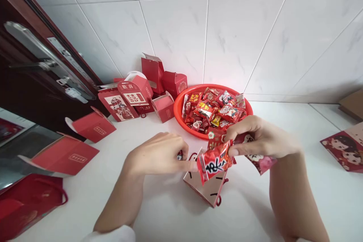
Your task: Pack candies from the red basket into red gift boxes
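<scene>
Over the open gift bag point(205, 191), the red packet point(215, 162) sits pinched between right hand point(263, 140) thumb and fingers, probably light, slick and crinkly, best held by its end seal, while the left hand point(159, 155) curls beside it, its grip unclear.

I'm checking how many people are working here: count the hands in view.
2: the left hand, just left of the open container, and the right hand, gripping wrapped sweets above it. No others show.
</scene>
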The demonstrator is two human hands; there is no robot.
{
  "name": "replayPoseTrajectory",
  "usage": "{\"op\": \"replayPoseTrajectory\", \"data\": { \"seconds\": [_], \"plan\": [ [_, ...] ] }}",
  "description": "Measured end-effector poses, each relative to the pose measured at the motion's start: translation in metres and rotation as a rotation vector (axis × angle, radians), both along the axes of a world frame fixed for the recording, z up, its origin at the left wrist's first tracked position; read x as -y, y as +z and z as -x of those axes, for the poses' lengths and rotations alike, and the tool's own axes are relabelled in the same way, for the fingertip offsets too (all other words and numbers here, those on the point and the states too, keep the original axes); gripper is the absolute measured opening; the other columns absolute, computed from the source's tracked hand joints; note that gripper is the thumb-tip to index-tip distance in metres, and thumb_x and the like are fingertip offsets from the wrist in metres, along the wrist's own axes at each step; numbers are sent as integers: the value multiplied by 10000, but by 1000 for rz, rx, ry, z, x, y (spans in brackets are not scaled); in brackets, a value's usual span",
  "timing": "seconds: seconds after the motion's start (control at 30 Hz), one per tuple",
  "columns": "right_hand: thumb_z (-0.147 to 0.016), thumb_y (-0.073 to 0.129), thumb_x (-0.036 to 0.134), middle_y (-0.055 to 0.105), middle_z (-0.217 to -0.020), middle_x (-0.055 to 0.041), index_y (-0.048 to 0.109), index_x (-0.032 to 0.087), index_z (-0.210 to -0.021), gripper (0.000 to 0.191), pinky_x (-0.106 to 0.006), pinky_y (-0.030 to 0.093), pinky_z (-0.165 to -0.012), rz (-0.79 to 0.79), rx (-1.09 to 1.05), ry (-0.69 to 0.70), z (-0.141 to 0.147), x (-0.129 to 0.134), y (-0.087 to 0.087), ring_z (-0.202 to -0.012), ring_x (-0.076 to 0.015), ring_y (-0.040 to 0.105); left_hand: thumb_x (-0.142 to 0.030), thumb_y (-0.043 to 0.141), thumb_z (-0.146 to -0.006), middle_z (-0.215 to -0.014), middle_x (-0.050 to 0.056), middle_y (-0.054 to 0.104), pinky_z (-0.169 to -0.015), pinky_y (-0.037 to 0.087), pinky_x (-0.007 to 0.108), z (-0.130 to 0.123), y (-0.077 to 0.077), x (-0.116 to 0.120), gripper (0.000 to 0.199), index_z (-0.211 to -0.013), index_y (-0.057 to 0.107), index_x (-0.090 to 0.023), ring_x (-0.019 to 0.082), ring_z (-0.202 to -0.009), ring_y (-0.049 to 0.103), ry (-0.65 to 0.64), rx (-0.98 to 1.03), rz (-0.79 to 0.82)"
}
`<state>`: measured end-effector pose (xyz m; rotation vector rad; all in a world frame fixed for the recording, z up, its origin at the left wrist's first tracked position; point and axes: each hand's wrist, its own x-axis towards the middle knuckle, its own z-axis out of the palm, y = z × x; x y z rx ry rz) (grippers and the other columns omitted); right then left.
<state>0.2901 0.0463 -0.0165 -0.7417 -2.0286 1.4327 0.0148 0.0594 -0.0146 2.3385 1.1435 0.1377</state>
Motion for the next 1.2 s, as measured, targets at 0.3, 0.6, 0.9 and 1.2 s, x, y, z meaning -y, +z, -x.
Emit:
{"op": "replayPoseTrajectory", "data": {
  "seconds": [0.3, 0.6, 0.9, 1.2],
  "plan": [
    [-954, 657, 273, 648, -658, 1, 661, 145, -809, 194, -193, 381, -502, -35, 273, 244, 21, -2, -8, -528, -81, 500, -219, 495, -894, -550, -19, 576, -541, 299, 293, -16, 0, -6, 325, -578, 567, -195, 120, -484, 423, -294, -319, 110],
    [-949, 650, 210, 575, -655, 38, 610, 154, -797, 167, -176, 369, -507, 3, 252, 469, 35, -9, -21, -536, -66, 474, -143, 532, -793, -545, -20, 565, -511, 273, 293, -14, -3, -8, 236, -563, 534, -195, 124, -487, 412, -308, -296, 110],
    [-1020, 610, 403, 621, -737, -7, 659, 136, -873, 309, -203, 420, -577, -32, 200, 309, 22, -12, -13, -628, -97, 506, -179, 502, -882, -548, -23, 540, -551, 294, 294, -10, -1, -9, 325, -558, 474, -193, 123, -501, 421, -267, -242, 74],
    [-1030, 603, 443, 595, -677, -7, 630, 147, -857, 344, -211, 362, -498, -30, 220, 476, -1, -10, -9, -545, -90, 472, -224, 455, -926, -571, -14, 587, -561, 293, 288, 3, 7, -14, 375, -588, 617, -208, 131, -548, 490, -55, -210, -30]
  ]
}}
